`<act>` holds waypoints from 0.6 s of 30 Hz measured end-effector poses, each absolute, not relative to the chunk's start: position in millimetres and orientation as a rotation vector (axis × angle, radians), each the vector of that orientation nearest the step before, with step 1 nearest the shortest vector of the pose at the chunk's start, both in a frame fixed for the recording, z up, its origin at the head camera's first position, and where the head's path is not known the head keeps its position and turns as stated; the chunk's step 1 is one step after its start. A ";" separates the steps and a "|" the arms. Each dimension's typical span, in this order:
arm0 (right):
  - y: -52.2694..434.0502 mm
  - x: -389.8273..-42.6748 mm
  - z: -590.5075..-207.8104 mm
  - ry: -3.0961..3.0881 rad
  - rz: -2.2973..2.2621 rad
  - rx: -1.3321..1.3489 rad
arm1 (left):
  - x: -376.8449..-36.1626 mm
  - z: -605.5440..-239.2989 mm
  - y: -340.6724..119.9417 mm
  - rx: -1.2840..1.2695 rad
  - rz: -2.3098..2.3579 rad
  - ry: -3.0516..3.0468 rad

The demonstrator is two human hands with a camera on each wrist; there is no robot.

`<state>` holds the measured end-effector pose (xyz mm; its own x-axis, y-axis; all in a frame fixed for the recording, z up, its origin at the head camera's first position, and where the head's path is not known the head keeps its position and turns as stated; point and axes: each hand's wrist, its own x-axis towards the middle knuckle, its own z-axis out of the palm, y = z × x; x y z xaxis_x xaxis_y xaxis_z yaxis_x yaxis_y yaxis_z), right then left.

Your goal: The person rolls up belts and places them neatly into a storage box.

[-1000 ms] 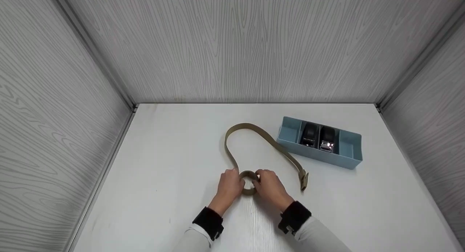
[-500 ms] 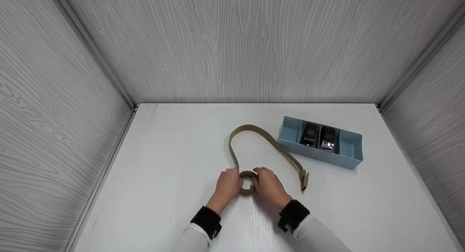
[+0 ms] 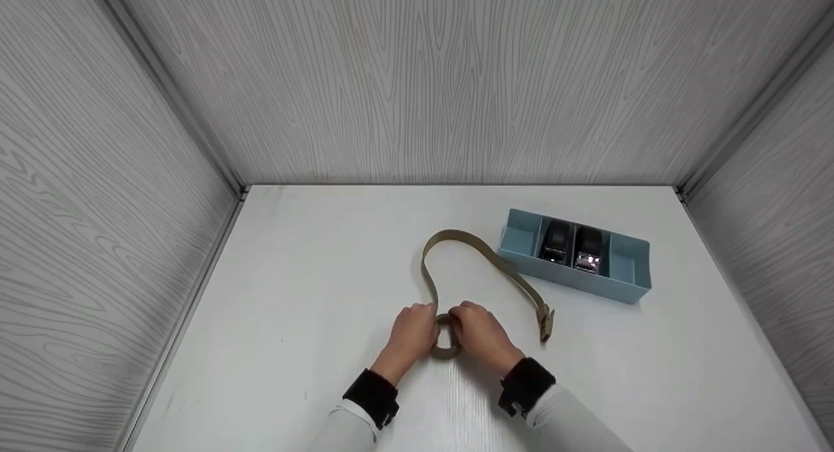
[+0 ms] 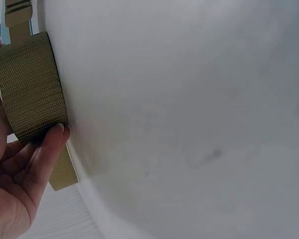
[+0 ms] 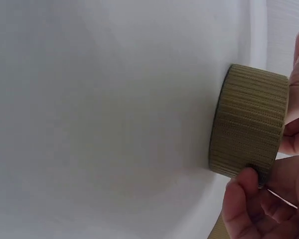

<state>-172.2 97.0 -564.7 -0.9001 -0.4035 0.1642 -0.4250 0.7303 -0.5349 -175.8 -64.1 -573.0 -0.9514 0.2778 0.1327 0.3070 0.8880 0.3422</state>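
Observation:
An olive webbing belt [image 3: 479, 243] stands on edge on the white table, one end rolled into a round coil [image 3: 445, 354]. My left hand [image 3: 414, 335] grips the coil's left side, where the loose strap leaves it. On the opposite side my right hand [image 3: 483, 333] pinches the roll with thumb and fingers. From there the strap bends away in a wide arc to a buckle [image 3: 546, 325] at the right. Ribbed weave shows on the coil [image 4: 32, 84] in the left wrist view. Fingertips [image 5: 246, 179] press its outer face in the right wrist view.
A blue divided box [image 3: 580, 279] stands behind and to the right, close to the strap. Two of its middle compartments hold dark rolled belts with shiny buckles [image 3: 588, 262]. Grey wood-grain walls [image 3: 423, 87] enclose the table at the back and sides.
The strap's far bend has drawn nearer and shifted right, and the loose arc is smaller. The coil now looks narrower between my hands. The buckle and the box stay put.

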 end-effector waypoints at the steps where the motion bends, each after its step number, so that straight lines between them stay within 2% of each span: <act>1: 96.8 -171.2 -564.6 -2.901 0.935 0.643 | -175.2 -572.8 -63.6 -0.449 -0.559 -2.970; 7: 97.3 -168.8 -562.5 -2.962 0.978 0.461 | -174.5 -572.8 -62.2 -0.422 -0.557 -2.959; 15: 98.3 -173.9 -563.6 -2.903 0.806 0.778 | -178.3 -569.3 -63.5 -0.485 -0.529 -3.031; 18: 97.8 -173.3 -564.3 -2.904 0.854 0.768 | -178.9 -570.7 -63.8 -0.498 -0.549 -3.027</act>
